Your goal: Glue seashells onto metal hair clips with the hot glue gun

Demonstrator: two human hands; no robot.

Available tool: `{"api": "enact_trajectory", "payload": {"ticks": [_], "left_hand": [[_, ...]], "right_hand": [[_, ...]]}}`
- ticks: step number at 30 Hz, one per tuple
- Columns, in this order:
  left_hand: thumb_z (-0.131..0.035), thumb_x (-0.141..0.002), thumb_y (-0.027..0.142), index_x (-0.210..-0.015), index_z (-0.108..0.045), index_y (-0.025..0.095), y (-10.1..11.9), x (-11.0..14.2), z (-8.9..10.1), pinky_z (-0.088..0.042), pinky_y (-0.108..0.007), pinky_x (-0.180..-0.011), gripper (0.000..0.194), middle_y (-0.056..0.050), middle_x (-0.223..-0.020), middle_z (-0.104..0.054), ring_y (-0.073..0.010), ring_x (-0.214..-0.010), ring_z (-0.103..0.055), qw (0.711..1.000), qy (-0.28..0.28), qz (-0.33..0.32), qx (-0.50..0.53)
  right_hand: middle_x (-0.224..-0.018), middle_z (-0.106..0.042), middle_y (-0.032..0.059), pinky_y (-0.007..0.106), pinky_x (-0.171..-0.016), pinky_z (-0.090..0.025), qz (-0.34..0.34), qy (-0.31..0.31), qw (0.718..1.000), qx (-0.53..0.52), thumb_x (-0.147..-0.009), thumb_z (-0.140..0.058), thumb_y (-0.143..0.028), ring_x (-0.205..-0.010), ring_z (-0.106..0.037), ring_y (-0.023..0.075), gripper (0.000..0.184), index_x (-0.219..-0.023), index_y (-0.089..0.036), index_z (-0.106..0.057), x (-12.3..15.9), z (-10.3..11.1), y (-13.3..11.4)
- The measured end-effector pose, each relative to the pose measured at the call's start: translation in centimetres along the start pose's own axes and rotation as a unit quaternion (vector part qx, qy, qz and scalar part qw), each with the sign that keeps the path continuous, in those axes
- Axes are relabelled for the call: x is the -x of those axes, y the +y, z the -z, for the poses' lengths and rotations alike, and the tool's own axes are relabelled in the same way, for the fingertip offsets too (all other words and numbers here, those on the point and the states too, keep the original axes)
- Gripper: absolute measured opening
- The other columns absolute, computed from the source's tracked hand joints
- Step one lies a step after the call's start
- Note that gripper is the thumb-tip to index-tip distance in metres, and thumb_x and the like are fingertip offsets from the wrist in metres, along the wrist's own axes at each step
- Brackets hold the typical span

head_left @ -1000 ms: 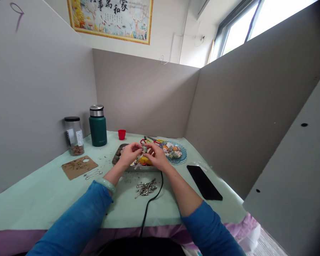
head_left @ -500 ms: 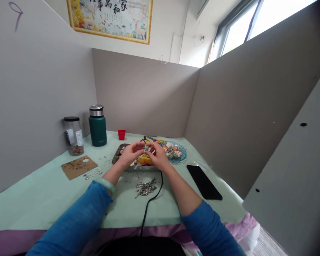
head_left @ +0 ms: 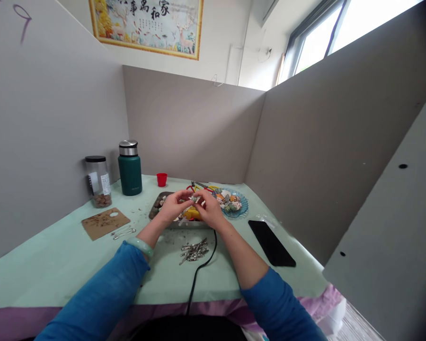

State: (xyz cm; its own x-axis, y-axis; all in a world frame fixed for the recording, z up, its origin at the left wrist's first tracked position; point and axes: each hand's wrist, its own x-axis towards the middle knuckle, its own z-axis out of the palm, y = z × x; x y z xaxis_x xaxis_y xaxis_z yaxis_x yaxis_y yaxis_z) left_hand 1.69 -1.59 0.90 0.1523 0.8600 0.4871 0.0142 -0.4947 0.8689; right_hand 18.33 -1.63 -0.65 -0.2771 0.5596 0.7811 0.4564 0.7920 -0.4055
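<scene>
My left hand (head_left: 175,207) and my right hand (head_left: 209,208) meet above a metal tray (head_left: 195,225). Between their fingertips they pinch a small greenish-white piece (head_left: 193,199); it looks like a shell or stone, but the fingers cover much of it. Under the hands, a yellow object (head_left: 191,213) lies in the tray among small shells or stones. A blue glass plate (head_left: 244,205) heaped with shell-like pieces stands just right of my right hand. Nearer to me, a pile of small silver metal clips (head_left: 194,250) lies on the table.
A black cord (head_left: 199,271) runs from the tray to the table's front edge. A phone (head_left: 271,243) lies right. At left are a green flask (head_left: 129,170), a jar (head_left: 98,182), a cardboard piece (head_left: 105,223) and safety pins (head_left: 123,232). Pliers (head_left: 202,186) and a red cup (head_left: 162,179) stand behind.
The fingers have shifted slightly around the small piece, which seems turned and lies a little lower between them. Everything else on the table stays in place.
</scene>
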Motion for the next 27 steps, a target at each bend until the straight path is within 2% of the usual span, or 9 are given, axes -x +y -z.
{"api": "enact_trajectory", "payload": {"ticks": [5, 11, 27], "left_hand": [[-0.076, -0.060, 0.034, -0.094, -0.066, 0.015, -0.12, -0.09, 0.01, -0.049, -0.032, -0.077, 0.040, -0.007, -0.091, -0.068, -0.0196, -0.084, -0.061, 1.000, -0.002, -0.011, 0.008], [-0.074, -0.063, 0.032, -0.095, -0.065, 0.015, -0.32, -0.17, 0.07, -0.050, -0.031, -0.076, 0.037, -0.007, -0.096, -0.066, -0.0168, -0.080, -0.059, 0.998, -0.010, -0.045, -0.031], [-0.071, -0.067, 0.031, -0.097, -0.064, 0.016, -0.67, -0.12, 0.19, -0.051, -0.030, -0.074, 0.033, -0.007, -0.096, -0.066, -0.0168, -0.080, -0.059, 0.995, -0.020, -0.074, -0.056]], "right_hand": [[-0.107, -0.059, 0.0074, 0.028, -0.066, -0.047, -0.003, -0.005, 1.000, 0.017, -0.084, -0.055, -0.025, -0.073, -0.058, 0.0144, 0.027, -0.110, -0.021, -0.052, 0.05, 0.19, -0.16], [-0.103, -0.059, 0.0071, 0.028, -0.069, -0.046, 0.005, -0.007, 0.999, 0.052, -0.083, -0.053, -0.021, -0.074, -0.058, 0.0144, 0.025, -0.108, -0.019, -0.054, 0.01, 0.18, -0.05], [-0.101, -0.060, 0.0055, 0.026, -0.068, -0.045, 0.007, -0.006, 0.999, 0.050, -0.081, -0.052, -0.020, -0.072, -0.057, 0.0126, 0.025, -0.106, -0.019, -0.054, -0.01, 0.17, -0.05]]}}
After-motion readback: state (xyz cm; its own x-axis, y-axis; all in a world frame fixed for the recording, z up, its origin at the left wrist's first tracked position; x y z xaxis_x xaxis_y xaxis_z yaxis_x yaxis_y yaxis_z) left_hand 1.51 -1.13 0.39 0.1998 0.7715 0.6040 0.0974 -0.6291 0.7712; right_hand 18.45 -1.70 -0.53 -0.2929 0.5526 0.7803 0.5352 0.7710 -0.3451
